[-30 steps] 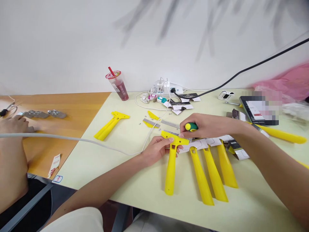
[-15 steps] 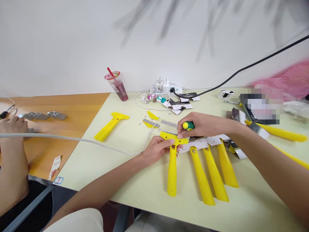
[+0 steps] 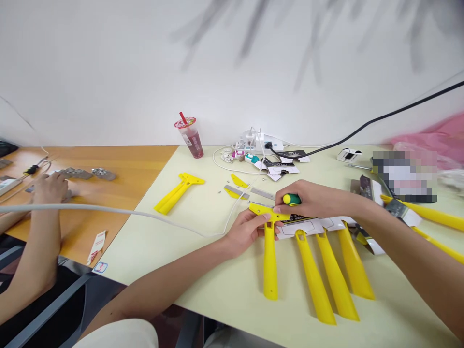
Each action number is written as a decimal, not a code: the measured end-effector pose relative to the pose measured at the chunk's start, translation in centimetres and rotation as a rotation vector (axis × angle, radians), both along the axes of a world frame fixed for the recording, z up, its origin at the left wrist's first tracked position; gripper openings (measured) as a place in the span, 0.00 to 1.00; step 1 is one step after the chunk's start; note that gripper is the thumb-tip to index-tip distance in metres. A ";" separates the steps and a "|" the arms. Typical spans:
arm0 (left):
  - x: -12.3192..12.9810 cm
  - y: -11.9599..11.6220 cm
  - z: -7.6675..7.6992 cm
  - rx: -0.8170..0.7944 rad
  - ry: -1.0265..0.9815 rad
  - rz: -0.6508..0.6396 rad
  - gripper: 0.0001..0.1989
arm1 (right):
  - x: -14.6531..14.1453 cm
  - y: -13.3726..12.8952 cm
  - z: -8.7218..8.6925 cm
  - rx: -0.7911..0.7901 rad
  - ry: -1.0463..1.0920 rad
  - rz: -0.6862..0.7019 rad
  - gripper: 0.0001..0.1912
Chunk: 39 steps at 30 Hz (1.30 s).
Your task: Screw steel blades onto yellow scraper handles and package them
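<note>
My left hand grips a yellow scraper just under its T-shaped head, its handle pointing toward me. In my right hand is a green-and-yellow screwdriver, held across the palm, while the thumb and fingertips touch the right part of the scraper head. A thin blade shows along the head's far edge. Beyond it lie a loose blade, a yellow clamp plate, another plate with a blade and several small screws. Right of the held scraper, several yellow scrapers have their heads in cardboard sleeves.
A pair of yellow scraper bodies lies to the left. A white cable crosses the table. At the back stand a drink cup and a power strip. A co-worker's hand works at the orange table.
The view has turned slightly left and up, so everything sits lower and farther right. Both my hands keep their hold, with no clear movement against the scraper.
</note>
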<state>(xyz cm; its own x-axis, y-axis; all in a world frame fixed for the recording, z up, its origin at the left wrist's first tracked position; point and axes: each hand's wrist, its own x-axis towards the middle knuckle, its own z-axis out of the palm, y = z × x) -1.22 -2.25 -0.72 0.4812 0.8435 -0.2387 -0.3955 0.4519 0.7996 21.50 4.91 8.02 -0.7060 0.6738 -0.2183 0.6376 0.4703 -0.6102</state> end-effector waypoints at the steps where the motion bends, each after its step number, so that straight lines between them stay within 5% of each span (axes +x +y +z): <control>1: 0.0 0.0 -0.1 -0.004 -0.015 0.015 0.32 | 0.1 0.2 -0.1 -0.010 -0.005 0.004 0.23; 8: 0.1 0.2 -0.5 -0.025 -0.072 0.023 0.33 | 0.2 1.6 -0.4 0.050 0.035 -0.062 0.23; 18: -1.1 -1.1 -1.0 -0.081 -0.098 -0.052 0.28 | -5.4 5.6 -4.5 0.085 0.044 0.057 0.12; 24: -1.4 -1.1 -1.0 -0.131 -0.137 -0.103 0.29 | -6.7 5.5 -4.9 0.051 0.075 0.058 0.11; 39: -1.8 -0.6 0.1 -0.186 -0.127 -0.100 0.26 | -0.6 6.5 -3.2 -0.113 -0.167 0.029 0.11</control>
